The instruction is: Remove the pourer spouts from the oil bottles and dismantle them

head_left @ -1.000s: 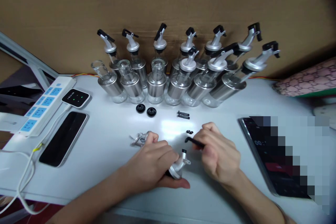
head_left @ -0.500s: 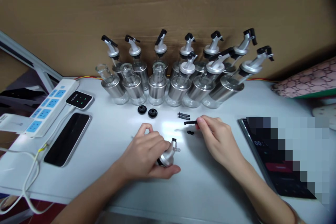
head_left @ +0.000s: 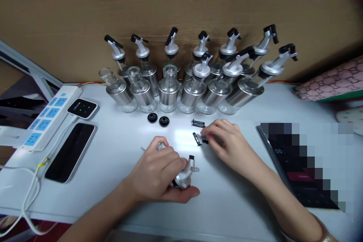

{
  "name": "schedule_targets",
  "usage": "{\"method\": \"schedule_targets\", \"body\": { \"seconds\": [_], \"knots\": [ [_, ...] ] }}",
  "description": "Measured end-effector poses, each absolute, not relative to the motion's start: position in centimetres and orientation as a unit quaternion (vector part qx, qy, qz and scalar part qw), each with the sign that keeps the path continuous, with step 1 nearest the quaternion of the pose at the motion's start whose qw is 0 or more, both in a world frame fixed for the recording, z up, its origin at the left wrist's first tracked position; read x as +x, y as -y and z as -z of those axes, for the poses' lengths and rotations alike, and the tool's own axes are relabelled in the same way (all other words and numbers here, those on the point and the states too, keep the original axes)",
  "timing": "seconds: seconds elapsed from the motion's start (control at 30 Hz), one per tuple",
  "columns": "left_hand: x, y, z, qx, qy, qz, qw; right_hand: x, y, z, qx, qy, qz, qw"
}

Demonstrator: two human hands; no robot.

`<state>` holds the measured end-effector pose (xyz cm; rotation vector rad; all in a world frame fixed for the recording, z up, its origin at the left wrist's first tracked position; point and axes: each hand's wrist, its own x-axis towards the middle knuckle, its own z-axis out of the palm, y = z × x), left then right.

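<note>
My left hand [head_left: 161, 172] is closed around a silver bottle pourer spout [head_left: 184, 178], its black-tipped nozzle pointing up and a small ringed bracket at its side. My right hand [head_left: 227, 140] hovers low over the table, thumb and forefinger a little apart, with nothing visible held. Just left of its fingertips lies a slim black lever [head_left: 196, 139]. Tiny black parts [head_left: 205, 141] sit right under the fingers, partly covered. Two more black levers [head_left: 198, 123] lie side by side behind them. Two round black stoppers [head_left: 163, 121] rest further left.
Several glass and steel oil bottles [head_left: 168, 92] stand in rows at the back, most capped with pourers, three front-left ones uncapped. To the left are a phone [head_left: 70, 153], a small black-screened device [head_left: 82, 108], a power strip [head_left: 52, 117] and cables. A tablet [head_left: 295, 174] lies right.
My right hand has let go of the black lever, which now lies slanted on the table, and its fingers have moved slightly left. My left hand with the pourer has come a little nearer.
</note>
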<state>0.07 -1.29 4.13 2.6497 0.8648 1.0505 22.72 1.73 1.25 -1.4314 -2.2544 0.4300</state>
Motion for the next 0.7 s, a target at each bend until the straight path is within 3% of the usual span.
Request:
{"method": "schedule_targets", "body": {
  "seconds": [0.37,0.7],
  "knots": [
    [-0.1,1.5,-4.1,0.895,-0.289,-0.331,0.074,21.9,-1.0,-2.3,-0.450,0.856,-0.180,0.180],
    [0.0,1.5,-4.3,0.897,-0.294,-0.322,0.079,21.8,-1.0,-2.0,-0.466,0.861,-0.128,0.160]
  ]
}}
